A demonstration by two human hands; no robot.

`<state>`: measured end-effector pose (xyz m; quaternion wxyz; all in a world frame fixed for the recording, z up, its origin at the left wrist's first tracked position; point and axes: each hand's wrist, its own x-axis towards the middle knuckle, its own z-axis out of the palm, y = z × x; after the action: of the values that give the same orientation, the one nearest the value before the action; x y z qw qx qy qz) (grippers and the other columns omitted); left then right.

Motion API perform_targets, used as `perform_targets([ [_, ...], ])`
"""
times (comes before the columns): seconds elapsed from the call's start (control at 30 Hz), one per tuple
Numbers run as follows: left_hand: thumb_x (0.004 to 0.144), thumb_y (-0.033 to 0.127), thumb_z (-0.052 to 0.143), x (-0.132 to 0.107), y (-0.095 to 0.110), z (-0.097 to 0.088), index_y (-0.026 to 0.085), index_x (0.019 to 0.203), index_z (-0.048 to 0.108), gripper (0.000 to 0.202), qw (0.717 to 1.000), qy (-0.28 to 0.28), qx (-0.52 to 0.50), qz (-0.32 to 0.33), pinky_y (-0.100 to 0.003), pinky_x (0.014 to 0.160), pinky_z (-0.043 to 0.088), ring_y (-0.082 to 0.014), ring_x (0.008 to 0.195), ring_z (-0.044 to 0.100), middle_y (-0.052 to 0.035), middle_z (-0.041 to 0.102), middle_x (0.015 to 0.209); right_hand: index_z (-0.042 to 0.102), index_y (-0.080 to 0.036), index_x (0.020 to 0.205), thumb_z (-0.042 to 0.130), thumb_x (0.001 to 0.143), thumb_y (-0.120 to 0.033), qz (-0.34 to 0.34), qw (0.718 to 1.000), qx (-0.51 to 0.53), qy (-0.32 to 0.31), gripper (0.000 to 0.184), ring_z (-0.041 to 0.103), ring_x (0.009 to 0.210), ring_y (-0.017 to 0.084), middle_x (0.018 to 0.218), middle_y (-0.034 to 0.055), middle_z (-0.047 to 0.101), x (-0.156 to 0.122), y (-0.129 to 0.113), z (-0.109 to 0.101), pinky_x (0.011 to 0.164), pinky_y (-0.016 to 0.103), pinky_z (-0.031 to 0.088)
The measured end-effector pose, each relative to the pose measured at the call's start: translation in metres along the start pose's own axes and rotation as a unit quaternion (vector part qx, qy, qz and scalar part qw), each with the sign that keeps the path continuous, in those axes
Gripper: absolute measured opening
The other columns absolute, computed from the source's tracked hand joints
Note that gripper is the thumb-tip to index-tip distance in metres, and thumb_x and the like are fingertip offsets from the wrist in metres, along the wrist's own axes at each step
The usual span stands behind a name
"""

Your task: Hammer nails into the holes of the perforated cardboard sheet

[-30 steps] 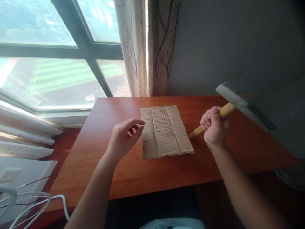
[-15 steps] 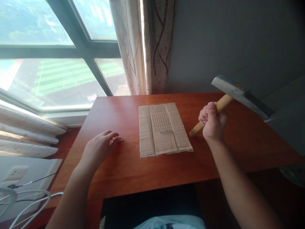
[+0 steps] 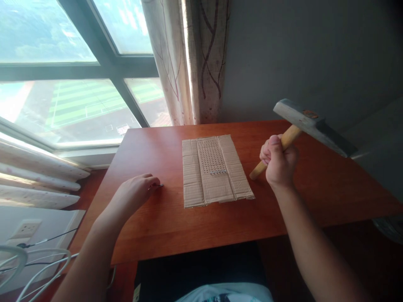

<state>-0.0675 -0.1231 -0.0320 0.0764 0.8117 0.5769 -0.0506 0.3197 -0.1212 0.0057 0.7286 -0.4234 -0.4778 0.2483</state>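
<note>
In my right hand (image 3: 280,163) is a hammer, its wooden handle (image 3: 291,136) wrapped by my fingers. The grey steel head (image 3: 315,126) is raised above the table's right side. My left hand (image 3: 137,191) rests low over the table on the left, thumb and fingers pinched at thin metal nails (image 3: 161,185) whose tips stick out past the fingertips; how many is hidden. Between my hands lies a flat piece of corrugated cardboard (image 3: 193,184). A grid of small holes covers its upper middle, and a row of several metal nails (image 3: 218,172) stands along the grid's lower edge.
The reddish wooden table (image 3: 163,235) carries all this. Behind it are a grey wall (image 3: 299,54) and a patterned curtain (image 3: 210,63). A window (image 3: 78,100) is on the left, with a wall socket (image 3: 28,228) and white cables (image 3: 59,268) below.
My left fingers have closed further over the nails, covering more of them. The right hand and hammer have shifted only slightly left in view.
</note>
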Motion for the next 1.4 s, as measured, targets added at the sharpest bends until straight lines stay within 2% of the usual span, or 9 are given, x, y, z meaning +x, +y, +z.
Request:
perform_targets([
  [0.3, 0.095, 0.037, 0.037, 0.001, 0.011, -0.004, 0.023, 0.091, 0.07, 0.036, 1.0, 0.011, 0.012, -0.005, -0.031, 0.06, 0.04, -0.024, 0.078, 0.068, -0.007, 0.072, 0.099, 0.034, -0.023, 0.06, 0.066, 0.086, -0.055, -0.003, 1.0, -0.008, 0.003, 0.052, 0.028, 0.039, 0.006, 0.048, -0.0083, 0.03, -0.002, 0.0, -0.001, 0.036, 0.023, 0.021],
  [0.37, 0.096, 0.038, 0.038, -0.001, 0.012, -0.004, 0.023, 0.093, 0.071, 0.037, 0.999, 0.035, 0.007, 0.002, -0.03, 0.06, 0.041, -0.023, 0.079, 0.068, -0.0072, 0.072, 0.1, 0.033, -0.023, 0.06, 0.066, 0.086, -0.057, 0.0, 1.0, -0.014, 0.005, 0.053, 0.027, 0.039, 0.006, 0.048, -0.0085, 0.03, -0.001, 0.0, -0.001, 0.036, 0.023, 0.021],
  [0.47, 0.096, 0.039, 0.041, -0.006, 0.017, -0.007, 0.023, 0.094, 0.072, 0.035, 0.993, 0.113, -0.027, 0.019, -0.029, 0.061, 0.044, -0.0194, 0.076, 0.067, -0.0062, 0.073, 0.101, 0.033, -0.023, 0.062, 0.066, 0.085, -0.058, 0.002, 1.0, -0.016, 0.008, 0.053, 0.027, 0.039, 0.006, 0.048, -0.0088, 0.029, -0.001, -0.001, -0.002, 0.036, 0.023, 0.021],
  [0.57, 0.094, 0.037, 0.05, -0.01, 0.026, -0.014, 0.021, 0.092, 0.07, 0.026, 0.968, 0.218, -0.12, 0.028, -0.026, 0.062, 0.048, -0.0144, 0.069, 0.064, -0.0044, 0.073, 0.094, 0.032, -0.023, 0.062, 0.065, 0.085, -0.058, 0.003, 1.0, -0.014, 0.012, 0.054, 0.027, 0.038, 0.006, 0.048, -0.0088, 0.029, 0.0, 0.0, -0.002, 0.036, 0.024, 0.02],
  [0.7, 0.086, 0.031, 0.065, -0.004, 0.052, -0.024, 0.018, 0.09, 0.067, 0.014, 0.893, 0.307, -0.328, 0.012, -0.021, 0.056, 0.051, -0.013, 0.068, 0.066, -0.0025, 0.071, 0.083, 0.032, -0.023, 0.061, 0.066, 0.085, -0.058, 0.008, 1.0, -0.01, 0.021, 0.054, 0.026, 0.038, 0.006, 0.048, -0.0089, 0.028, 0.0, 0.001, -0.003, 0.036, 0.024, 0.02],
  [0.8, 0.083, 0.026, 0.069, 0.009, 0.081, -0.033, 0.016, 0.09, 0.067, 0.012, 0.847, 0.304, -0.432, 0.065, -0.023, 0.063, 0.055, -0.0134, 0.071, 0.068, -0.0035, 0.071, 0.082, 0.033, -0.023, 0.061, 0.066, 0.086, -0.056, 0.007, 1.0, 0.0, 0.018, 0.053, 0.027, 0.038, 0.005, 0.048, -0.0088, 0.028, 0.0, 0.0, -0.003, 0.036, 0.023, 0.02],
  [0.97, 0.084, 0.017, 0.066, 0.032, 0.12, -0.044, 0.016, 0.084, 0.068, 0.003, 0.851, 0.283, -0.408, 0.171, -0.019, 0.058, 0.049, -0.0083, 0.062, 0.06, -0.0017, 0.07, 0.075, 0.032, -0.023, 0.062, 0.066, 0.085, -0.057, 0.011, 1.0, -0.002, 0.02, 0.054, 0.026, 0.038, 0.005, 0.048, -0.0096, 0.028, 0.0, -0.002, -0.003, 0.036, 0.023, 0.02],
  [1.13, 0.083, 0.018, 0.066, 0.042, 0.126, -0.035, 0.017, 0.081, 0.068, 0.003, 0.853, 0.285, -0.401, 0.172, -0.017, 0.051, 0.041, -0.0058, 0.052, 0.048, 0.0033, 0.059, 0.06, 0.032, -0.023, 0.062, 0.065, 0.085, -0.061, 0.013, 1.0, -0.001, 0.027, 0.055, 0.026, 0.038, 0.005, 0.048, -0.0096, 0.028, 0.002, -0.002, -0.004, 0.036, 0.023, 0.019],
  [1.4, 0.083, 0.017, 0.064, 0.037, 0.127, -0.031, 0.019, 0.081, 0.067, 0.004, 0.867, 0.264, -0.381, 0.18, -0.017, 0.053, 0.042, -0.0061, 0.051, 0.048, 0.0049, 0.055, 0.058, 0.032, -0.022, 0.059, 0.065, 0.086, -0.058, 0.01, 0.999, 0.003, 0.036, 0.056, 0.026, 0.038, 0.005, 0.048, -0.0089, 0.028, 0.003, -0.002, -0.003, 0.036, 0.024, 0.017],
])
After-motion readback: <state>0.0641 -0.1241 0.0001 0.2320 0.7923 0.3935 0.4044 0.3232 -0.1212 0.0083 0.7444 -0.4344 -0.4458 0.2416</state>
